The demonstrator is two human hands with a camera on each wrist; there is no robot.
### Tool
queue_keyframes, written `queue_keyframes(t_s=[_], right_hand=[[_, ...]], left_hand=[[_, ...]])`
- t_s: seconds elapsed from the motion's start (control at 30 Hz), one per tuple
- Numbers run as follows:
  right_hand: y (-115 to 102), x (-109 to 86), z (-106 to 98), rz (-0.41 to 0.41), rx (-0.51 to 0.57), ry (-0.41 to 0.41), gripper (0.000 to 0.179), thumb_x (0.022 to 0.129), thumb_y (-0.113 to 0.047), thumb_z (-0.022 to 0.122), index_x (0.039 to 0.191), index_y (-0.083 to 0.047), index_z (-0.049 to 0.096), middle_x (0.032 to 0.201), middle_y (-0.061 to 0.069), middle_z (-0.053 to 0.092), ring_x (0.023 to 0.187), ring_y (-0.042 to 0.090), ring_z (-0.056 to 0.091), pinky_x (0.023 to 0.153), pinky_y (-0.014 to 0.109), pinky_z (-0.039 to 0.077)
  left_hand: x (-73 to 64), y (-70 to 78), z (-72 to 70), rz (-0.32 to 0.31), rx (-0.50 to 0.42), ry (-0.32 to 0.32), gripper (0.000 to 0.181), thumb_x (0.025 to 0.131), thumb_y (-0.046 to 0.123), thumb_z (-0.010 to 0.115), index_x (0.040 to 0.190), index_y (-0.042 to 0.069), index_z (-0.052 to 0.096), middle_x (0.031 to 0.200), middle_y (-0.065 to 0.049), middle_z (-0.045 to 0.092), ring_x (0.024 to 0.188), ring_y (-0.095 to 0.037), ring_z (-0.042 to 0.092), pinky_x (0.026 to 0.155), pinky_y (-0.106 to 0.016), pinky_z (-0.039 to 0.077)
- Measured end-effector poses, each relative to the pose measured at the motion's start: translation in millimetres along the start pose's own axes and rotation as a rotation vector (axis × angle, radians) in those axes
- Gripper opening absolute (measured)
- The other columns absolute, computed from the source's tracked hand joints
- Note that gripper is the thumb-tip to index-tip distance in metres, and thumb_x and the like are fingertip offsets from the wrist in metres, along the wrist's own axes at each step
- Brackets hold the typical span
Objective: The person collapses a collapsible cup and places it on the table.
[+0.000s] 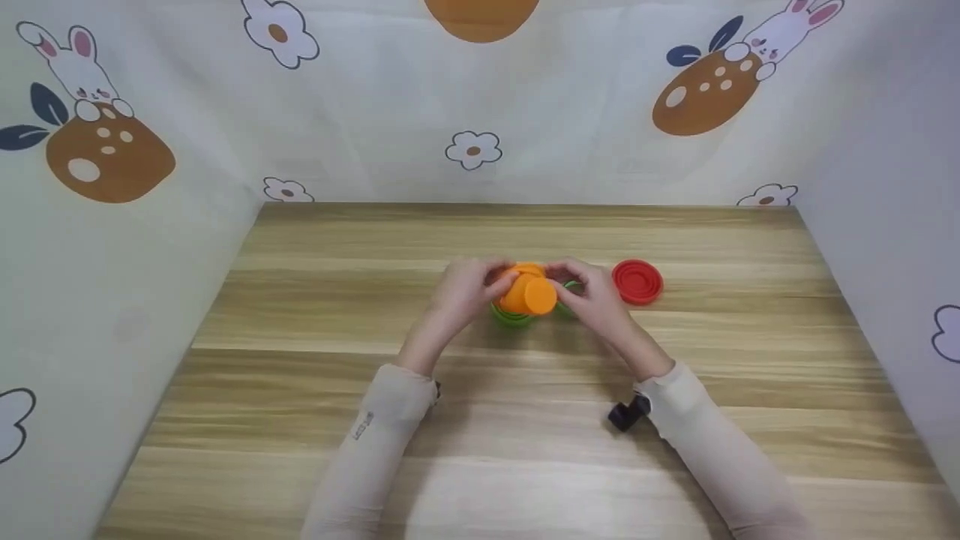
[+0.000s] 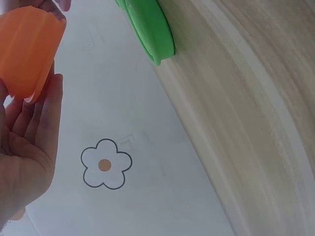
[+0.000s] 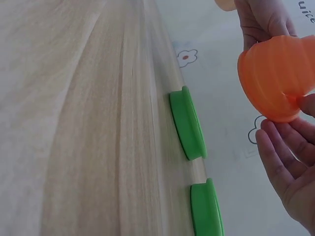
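Note:
An orange collapsible cup (image 1: 538, 297), extended into a stepped cone, is held up between both hands with its small round base tilted toward the head camera. My left hand (image 1: 466, 286) grips its left side, thumb in front and fingers behind at the wide rim. On the other side my right hand (image 1: 596, 294) pinches the cup wall; in the right wrist view its thumb presses a dent into the orange cup (image 3: 278, 73). Below, partly hidden by cup and hands, lie two flat green ringed pieces (image 1: 513, 318), which show as low green discs (image 3: 188, 123) in the right wrist view.
A flat red ringed piece (image 1: 637, 282) lies just right of the right hand. The wood-grain table (image 1: 300, 300) meets a printed cloth wall (image 1: 375, 135) at the back, with more cloth at both sides. A black wrist device (image 1: 628, 412) hangs at the right cuff.

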State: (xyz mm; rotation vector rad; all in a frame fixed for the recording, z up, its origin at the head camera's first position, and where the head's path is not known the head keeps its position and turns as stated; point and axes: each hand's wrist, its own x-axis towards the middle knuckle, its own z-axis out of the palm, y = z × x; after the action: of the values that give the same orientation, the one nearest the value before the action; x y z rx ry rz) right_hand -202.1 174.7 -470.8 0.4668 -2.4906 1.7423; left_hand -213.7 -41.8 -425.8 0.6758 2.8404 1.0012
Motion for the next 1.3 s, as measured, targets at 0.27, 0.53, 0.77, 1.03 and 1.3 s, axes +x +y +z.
queue_keyframes(t_s=[0.27,0.53,0.77,1.03,1.3], right_hand=[[-6,0.2,-2,0.006,-0.004,0.000,0.026,0.095,-0.011,0.066,0.117,0.001,0.070,0.115,0.017,0.072,0.098,0.002,0.063,0.084,0.018,0.056],[-9,0.6,-4,-0.049,-0.053,0.009,0.021,0.089,-0.015,0.073,0.107,-0.004,0.074,0.108,0.012,0.075,0.094,0.004,0.066,0.085,0.026,0.059],[-11,-0.6,-5,-0.116,-0.088,-0.027,0.021,0.087,-0.023,0.076,0.103,-0.010,0.076,0.103,0.006,0.076,0.091,0.012,0.069,0.084,0.033,0.061],[-13,0.3,-2,-0.188,-0.156,-0.040,0.015,0.088,-0.021,0.076,0.099,-0.010,0.076,0.097,0.003,0.076,0.086,0.015,0.071,0.080,0.034,0.062],[-12,-0.4,1,-0.226,-0.172,-0.009,0.010,0.089,-0.015,0.075,0.097,-0.009,0.076,0.094,0.004,0.076,0.084,0.016,0.070,0.077,0.032,0.062]], left_hand=[[-1.3,6.9,2.7,0.027,0.136,-0.009,0.033,0.101,0.033,0.057,0.122,0.012,0.071,0.113,-0.007,0.075,0.086,-0.020,0.067,0.084,-0.032,0.060],[-3.0,9.7,6.1,0.058,0.183,-0.020,0.032,0.101,0.036,0.057,0.119,0.015,0.073,0.111,-0.004,0.076,0.092,-0.020,0.071,0.089,-0.036,0.059],[-3.3,10.4,7.9,0.100,0.190,-0.021,0.030,0.101,0.034,0.057,0.114,0.015,0.075,0.109,-0.002,0.076,0.096,-0.021,0.071,0.091,-0.038,0.058],[-2.9,9.8,8.4,0.092,0.189,-0.038,0.030,0.101,0.033,0.057,0.114,0.013,0.074,0.108,-0.003,0.077,0.094,-0.021,0.071,0.090,-0.037,0.058],[-1.9,10.9,10.2,0.074,0.150,-0.049,0.030,0.100,0.032,0.058,0.118,0.011,0.072,0.111,-0.005,0.075,0.094,-0.021,0.070,0.091,-0.036,0.058]])
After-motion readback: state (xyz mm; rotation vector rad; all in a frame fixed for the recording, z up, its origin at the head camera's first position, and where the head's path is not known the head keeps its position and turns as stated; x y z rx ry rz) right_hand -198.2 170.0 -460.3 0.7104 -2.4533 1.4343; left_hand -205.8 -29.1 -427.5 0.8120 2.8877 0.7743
